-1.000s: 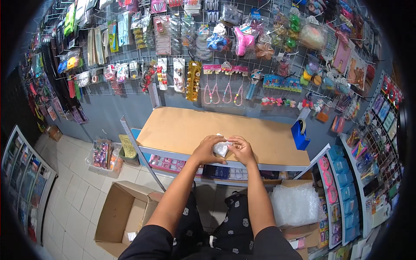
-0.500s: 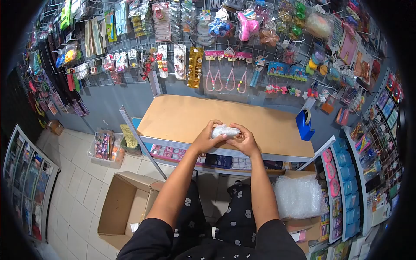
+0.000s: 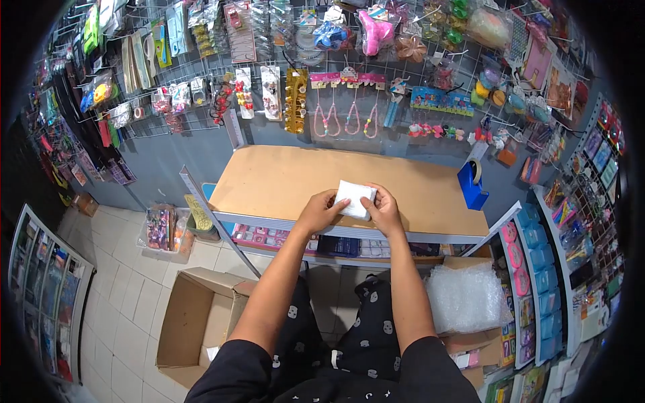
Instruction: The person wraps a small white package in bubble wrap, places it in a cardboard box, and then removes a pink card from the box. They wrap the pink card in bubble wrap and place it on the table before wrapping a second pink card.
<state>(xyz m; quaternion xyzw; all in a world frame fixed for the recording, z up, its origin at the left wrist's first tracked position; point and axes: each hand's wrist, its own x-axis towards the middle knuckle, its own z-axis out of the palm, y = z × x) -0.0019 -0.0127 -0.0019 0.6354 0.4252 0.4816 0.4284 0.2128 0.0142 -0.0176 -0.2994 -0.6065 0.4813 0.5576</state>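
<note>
Both hands gripped one white packet (image 3: 354, 199) — left hand (image 3: 322, 211), right hand (image 3: 385, 211). It sat flat over the brown tabletop (image 3: 282, 181) — fingers closed on its edges.

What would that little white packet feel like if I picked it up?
Probably light: the left hand and right hand hold the packet with just their fingertips. It looks flat and square, so it likely would not roll on the table. Its white wrap seems padded, so maybe a bit squishy.

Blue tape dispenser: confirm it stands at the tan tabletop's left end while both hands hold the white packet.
Wrong end. The head view shows the blue tape dispenser at the tan tabletop's right end, while left hand and right hand hold the white packet.
</note>
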